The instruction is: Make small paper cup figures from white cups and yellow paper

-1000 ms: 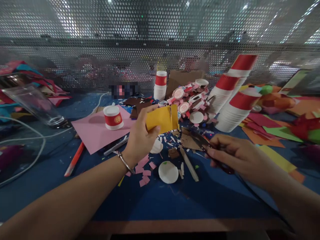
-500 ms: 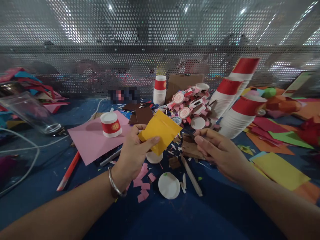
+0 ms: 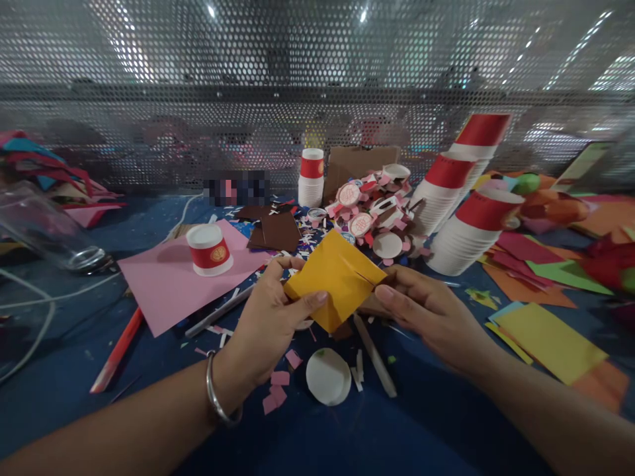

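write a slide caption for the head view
Left hand and right hand hold a slit yellow paper over a blue table littered with paper scraps and stacked cups.

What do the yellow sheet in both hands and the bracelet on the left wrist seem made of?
The yellow sheet, pinched between left hand and right hand, looks like matte craft paper: thin, evenly coloured, with a clean slit near its right edge. The bracelet looks like polished metal, judging by its silvery shine.

The blue table [image 3: 317, 436] carries a pink sheet [image 3: 163, 284], 1 white paper disc [image 3: 328, 377], an orange pencil [image 3: 116, 350], pink scraps [image 3: 278, 390], 3 leaning cup stacks [image 3: 464, 235] and a yellow sheet [image 3: 550, 334].
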Tool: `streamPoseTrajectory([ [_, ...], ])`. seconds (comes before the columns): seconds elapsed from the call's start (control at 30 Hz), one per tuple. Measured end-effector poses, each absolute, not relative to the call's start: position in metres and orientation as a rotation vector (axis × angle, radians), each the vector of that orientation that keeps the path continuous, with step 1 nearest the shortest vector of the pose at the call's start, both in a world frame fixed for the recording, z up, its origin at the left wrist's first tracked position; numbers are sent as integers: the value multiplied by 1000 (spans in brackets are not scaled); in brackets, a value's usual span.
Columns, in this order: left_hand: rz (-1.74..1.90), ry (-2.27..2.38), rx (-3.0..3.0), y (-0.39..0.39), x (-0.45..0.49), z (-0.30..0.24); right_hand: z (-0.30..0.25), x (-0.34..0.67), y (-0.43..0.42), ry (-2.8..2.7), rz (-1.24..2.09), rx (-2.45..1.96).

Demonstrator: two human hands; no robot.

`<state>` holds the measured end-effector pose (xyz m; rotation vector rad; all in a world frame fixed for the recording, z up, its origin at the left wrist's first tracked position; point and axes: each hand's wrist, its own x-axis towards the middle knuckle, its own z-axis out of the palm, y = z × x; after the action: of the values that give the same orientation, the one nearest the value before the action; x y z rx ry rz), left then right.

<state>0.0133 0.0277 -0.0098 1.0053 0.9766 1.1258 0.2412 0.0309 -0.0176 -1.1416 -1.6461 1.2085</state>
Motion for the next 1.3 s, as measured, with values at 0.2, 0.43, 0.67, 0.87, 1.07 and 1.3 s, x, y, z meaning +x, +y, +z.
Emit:
streamPoseTrajectory([
  [0.2,1116,972,1020,27,15,-8,-13,241,27,-1666,1192,-1116],
  [0.43,1116,1020,1011,25,14,-10,-13,241,27,-1660,1220,-1138],
  [0.67,1151,968,1005,25,15,-11,-13,243,25,-1686,1167,-1141],
  [0.87,1159,981,1011,24,15,-9,-16,243,26,-1694,1167,-1126],
  [1.07,1165,1021,1081,23,16,-4,-15,242,28,-1675,1193,-1122],
  [1.3,1087,1070,1211,23,11,-3,-10,240,26,-1736,1111,-1137],
])
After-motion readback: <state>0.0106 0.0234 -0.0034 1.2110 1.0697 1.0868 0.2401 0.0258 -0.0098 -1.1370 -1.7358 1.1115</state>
